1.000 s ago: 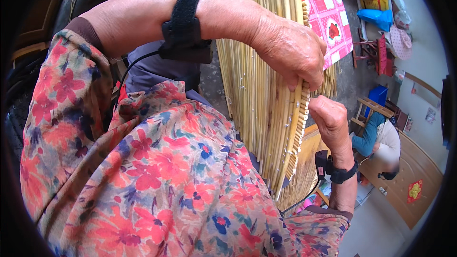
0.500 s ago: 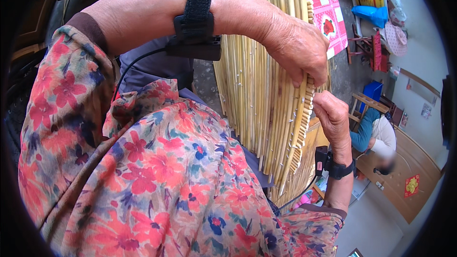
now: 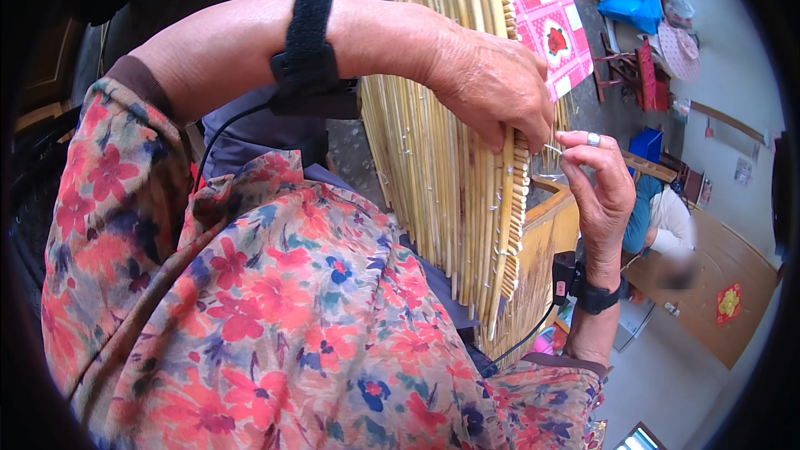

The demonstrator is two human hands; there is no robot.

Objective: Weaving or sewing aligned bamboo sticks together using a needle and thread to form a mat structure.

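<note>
A panel of pale yellow reed stalks [image 3: 442, 217], dotted with white ties and edged on its right side with a dense row of short reed ends, lies at a slant across my lap. My left hand [image 3: 496, 83] is closed over its upper right edge, thumb resting on the stalks. Just right of that edge, my right hand [image 3: 597, 183], with a silver ring, pinches a thin white cord [image 3: 552, 150] that runs toward the reeds beneath my left fingers.
Behind the reeds are a pink checked cloth [image 3: 558, 12] and a wooden surface [image 3: 542, 233]. At right, another person [image 3: 667, 225] bends beside a brown board [image 3: 721, 275]. Bags [image 3: 625, 8], a blue bin [image 3: 643, 150] and wooden furniture line the wall.
My right hand has moved outward to the right from the reed edge, its fingers lifting, and the cord now shows. My left hand and the panel appear slightly further left.
</note>
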